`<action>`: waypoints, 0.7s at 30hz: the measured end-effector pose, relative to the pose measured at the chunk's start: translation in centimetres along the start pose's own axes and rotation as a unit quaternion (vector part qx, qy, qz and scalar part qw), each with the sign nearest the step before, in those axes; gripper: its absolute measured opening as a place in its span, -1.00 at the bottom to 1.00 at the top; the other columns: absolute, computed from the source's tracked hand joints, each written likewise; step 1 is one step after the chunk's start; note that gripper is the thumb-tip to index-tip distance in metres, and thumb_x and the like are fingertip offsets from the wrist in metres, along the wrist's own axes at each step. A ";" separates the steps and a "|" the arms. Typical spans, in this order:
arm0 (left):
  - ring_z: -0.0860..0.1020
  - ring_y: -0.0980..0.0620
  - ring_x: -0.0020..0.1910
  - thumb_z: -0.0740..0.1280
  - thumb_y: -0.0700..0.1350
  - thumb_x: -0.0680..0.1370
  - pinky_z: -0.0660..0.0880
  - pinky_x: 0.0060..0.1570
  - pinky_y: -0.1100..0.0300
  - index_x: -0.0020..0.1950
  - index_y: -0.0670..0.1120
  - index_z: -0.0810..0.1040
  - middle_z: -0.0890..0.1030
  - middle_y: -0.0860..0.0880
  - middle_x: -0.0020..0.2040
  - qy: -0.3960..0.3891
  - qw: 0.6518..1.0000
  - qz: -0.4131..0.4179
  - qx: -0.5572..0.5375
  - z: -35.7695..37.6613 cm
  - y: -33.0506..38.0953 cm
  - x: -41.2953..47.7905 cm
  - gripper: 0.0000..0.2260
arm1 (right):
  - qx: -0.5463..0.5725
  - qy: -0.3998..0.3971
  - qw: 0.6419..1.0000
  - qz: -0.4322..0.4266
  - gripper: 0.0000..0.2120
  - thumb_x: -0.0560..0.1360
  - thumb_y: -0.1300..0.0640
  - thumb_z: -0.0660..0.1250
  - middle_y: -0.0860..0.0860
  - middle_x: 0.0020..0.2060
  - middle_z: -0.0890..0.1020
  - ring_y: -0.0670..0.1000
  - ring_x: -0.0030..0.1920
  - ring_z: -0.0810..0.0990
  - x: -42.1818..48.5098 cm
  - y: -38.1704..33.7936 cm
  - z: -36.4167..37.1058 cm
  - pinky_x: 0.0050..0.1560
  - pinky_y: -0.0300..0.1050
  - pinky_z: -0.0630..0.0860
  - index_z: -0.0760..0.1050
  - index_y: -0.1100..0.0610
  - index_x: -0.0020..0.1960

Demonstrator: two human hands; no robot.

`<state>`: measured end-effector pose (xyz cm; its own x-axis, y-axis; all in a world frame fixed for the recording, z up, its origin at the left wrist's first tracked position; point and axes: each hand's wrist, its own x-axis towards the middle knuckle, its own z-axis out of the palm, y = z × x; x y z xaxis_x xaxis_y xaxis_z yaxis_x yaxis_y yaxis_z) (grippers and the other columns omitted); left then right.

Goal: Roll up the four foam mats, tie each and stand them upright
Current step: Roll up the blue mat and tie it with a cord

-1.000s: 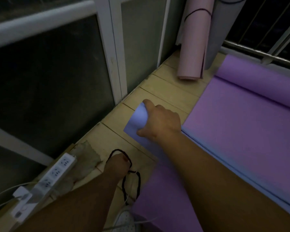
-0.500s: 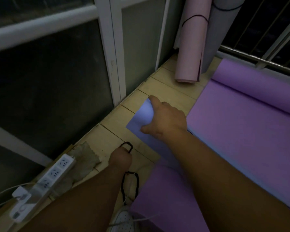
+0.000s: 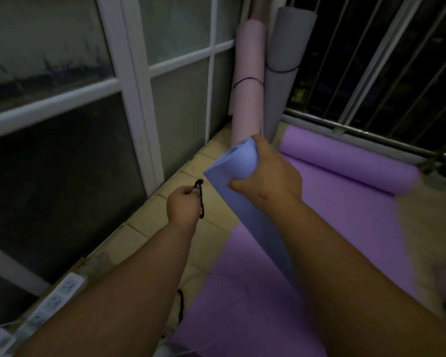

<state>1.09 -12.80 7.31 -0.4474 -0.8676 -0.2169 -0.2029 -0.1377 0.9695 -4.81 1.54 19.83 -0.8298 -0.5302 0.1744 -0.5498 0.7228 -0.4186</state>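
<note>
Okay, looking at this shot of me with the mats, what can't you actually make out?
All in the head view.
The blue mat's lower end: hidden behind the right hand and forearm.
The cord's full length: covered by the left hand and arm.
The purple mat's right side: smeared by motion blur.
The power strip: cut off by the bottom-left edge.

Person: two arms in view, entering from the bottom edge.
- Left hand: bare, knuckles uncovered.
- Left forearm: bare from the wrist down to the frame edge, rounded in outline.
- Right hand: bare.
- Right forearm: bare along its whole visible length, with the outer edge smeared by blur.
- Footwear: a pale rounded shape at the bottom edge, perhaps a white shoe toe, too dim to confirm.
</note>
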 end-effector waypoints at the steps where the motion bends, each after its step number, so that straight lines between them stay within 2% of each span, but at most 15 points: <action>1: 0.49 0.07 -0.31 0.29 -0.18 0.58 0.37 -0.34 0.24 0.00 -0.16 0.62 0.59 -0.04 -0.22 -0.006 1.000 0.007 -0.027 1.1 1.5 -0.8 -0.88 | 0.010 0.014 1.000 0.007 -0.09 0.26 -0.17 0.48 0.00 0.20 0.52 0.13 0.13 0.54 -0.2 0.5 -1.1 0.03 0.00 0.47 0.10 -0.20 0.50; 4: 0.51 0.07 -0.25 0.28 -0.15 0.59 0.37 -0.31 0.22 -0.04 -0.11 0.60 0.61 -0.01 -0.17 -0.033 0.995 0.045 -0.078 4.2 6.0 -3.4 -0.88 | 0.038 0.061 0.997 0.030 -0.13 0.26 -0.16 0.47 -0.03 0.19 0.53 0.11 0.12 0.55 -0.9 2.3 -4.6 0.03 0.01 0.49 0.14 -0.19 0.47; 8: 0.42 -0.02 -0.35 0.29 -0.09 0.54 0.31 -0.38 0.18 -0.25 -0.02 0.55 0.51 -0.01 -0.34 -0.064 0.984 0.102 -0.131 7.4 11.6 -6.3 -0.83 | 0.088 0.123 0.987 0.051 -0.13 0.28 -0.15 0.50 -0.05 0.23 0.53 0.10 0.16 0.55 -2.2 4.7 -9.2 -0.01 -0.05 0.47 0.14 -0.22 0.48; 10: 0.44 -0.05 -0.31 0.30 -0.09 0.53 0.35 -0.32 0.12 -0.24 0.01 0.54 0.53 -0.02 -0.32 -0.074 0.980 0.130 -0.134 8.8 14.3 -8.0 -0.85 | 0.111 0.153 0.980 0.062 -0.15 0.27 -0.15 0.50 -0.08 0.21 0.53 0.07 0.14 0.55 -2.8 5.6 -11.3 -0.05 -0.09 0.43 0.16 -0.25 0.45; 13: 0.52 -0.04 -0.26 0.30 -0.15 0.55 0.43 -0.31 0.18 -0.26 0.03 0.53 0.58 -0.03 -0.25 -0.081 0.974 0.155 -0.144 10.7 17.8 -10.9 -0.80 | 0.159 0.197 0.964 0.077 -0.19 0.25 -0.14 0.52 -0.11 0.15 0.55 0.04 0.09 0.55 -3.9 6.6 -14.2 -0.03 -0.07 0.48 0.19 -0.28 0.39; 14: 0.55 -0.06 -0.22 0.29 -0.13 0.55 0.46 -0.30 0.19 -0.26 0.04 0.52 0.60 -0.05 -0.22 -0.081 0.972 0.169 -0.139 11.3 18.6 -11.8 -0.81 | 0.175 0.209 0.959 0.079 -0.20 0.25 -0.14 0.54 -0.12 0.14 0.55 0.03 0.09 0.55 -4.3 6.9 -15.1 -0.02 -0.05 0.50 0.21 -0.28 0.38; 16: 0.58 -0.12 -0.13 0.27 -0.03 0.51 0.55 -0.21 0.07 -0.26 0.05 0.51 0.62 -0.06 -0.15 -0.081 0.966 0.220 -0.105 12.0 20.0 -13.5 -0.85 | 0.204 0.233 0.948 0.078 -0.20 0.23 -0.13 0.56 -0.17 0.12 0.54 0.00 0.09 0.55 -5.2 7.6 -16.6 0.01 -0.03 0.52 0.23 -0.27 0.35; 18: 0.58 -0.14 -0.13 0.27 -0.01 0.49 0.55 -0.14 -0.02 -0.26 0.06 0.52 0.61 -0.03 -0.19 -0.094 0.958 0.260 -0.073 12.4 21.4 -15.0 -0.86 | 0.232 0.254 0.935 0.084 -0.14 0.22 -0.13 0.59 -0.17 0.16 0.53 0.00 0.15 0.54 -6.0 8.6 -17.7 0.08 0.01 0.54 0.21 -0.25 0.38; 21: 0.55 -0.04 -0.10 0.31 -0.12 0.53 0.49 -0.06 0.08 -0.18 0.04 0.55 0.59 0.02 -0.17 -0.134 0.937 0.319 -0.039 12.9 23.2 -17.9 -0.89 | 0.251 0.255 0.929 0.099 0.08 0.22 -0.14 0.60 -0.07 0.35 0.46 0.07 0.26 0.50 -7.5 10.0 -19.3 0.19 0.11 0.52 -0.02 -0.26 0.52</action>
<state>-6.86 5.72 32.22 -0.6616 -0.6348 0.3992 0.2398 0.3253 0.9147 -5.97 21.29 31.50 -0.9176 -0.0377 0.3956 -0.3741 0.4179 -0.8279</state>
